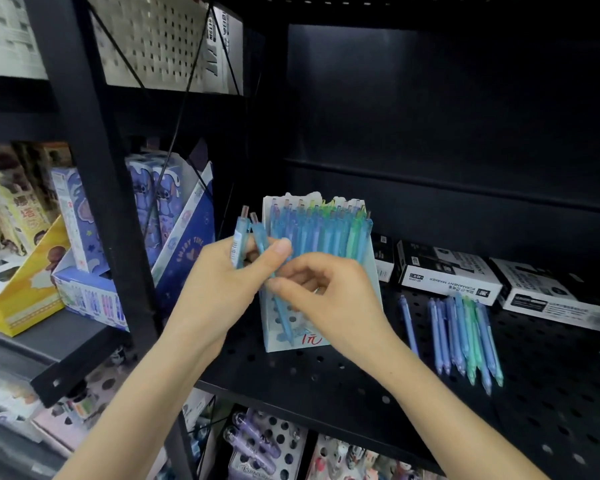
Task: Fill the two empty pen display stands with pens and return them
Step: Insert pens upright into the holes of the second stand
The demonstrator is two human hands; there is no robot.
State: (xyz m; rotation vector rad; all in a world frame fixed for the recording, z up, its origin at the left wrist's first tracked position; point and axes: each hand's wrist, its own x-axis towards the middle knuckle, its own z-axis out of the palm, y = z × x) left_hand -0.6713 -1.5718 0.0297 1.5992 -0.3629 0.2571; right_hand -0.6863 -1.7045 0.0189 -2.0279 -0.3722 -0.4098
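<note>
Left hand (222, 285): closed around two blue pens (248, 237), gripped mid-barrel, clicker ends up; held just left of the stand's top.
Right hand (329, 296): fingers (284, 284) pinched on the lower barrel of one of those pens, in front of the stand; tip end points down across the stand's front face.
Pen display stand (291, 341): white, upright on the black perforated shelf (326, 382), near the shelf's left front edge; red handwritten price mark on its front lip.
Stand contents: back rows packed with blue, teal and green pens (323, 230), clickers up; front holes, the ones visible between the hands, look open.
Loose pens (461, 337): bundle of blue, purple and green pens lying flat on the same shelf, right of the stand, well apart from it, tips toward the front edge.
Marker boxes (447, 275): black-and-white boxes along the shelf's back edge, behind the loose pens.
Second stand: cannot tell from this view.
Left bay: blue cartoon stationery boxes (84, 237) and a yellow display box (21, 299) on the neighbouring shelf, beyond the black upright (118, 202).
</note>
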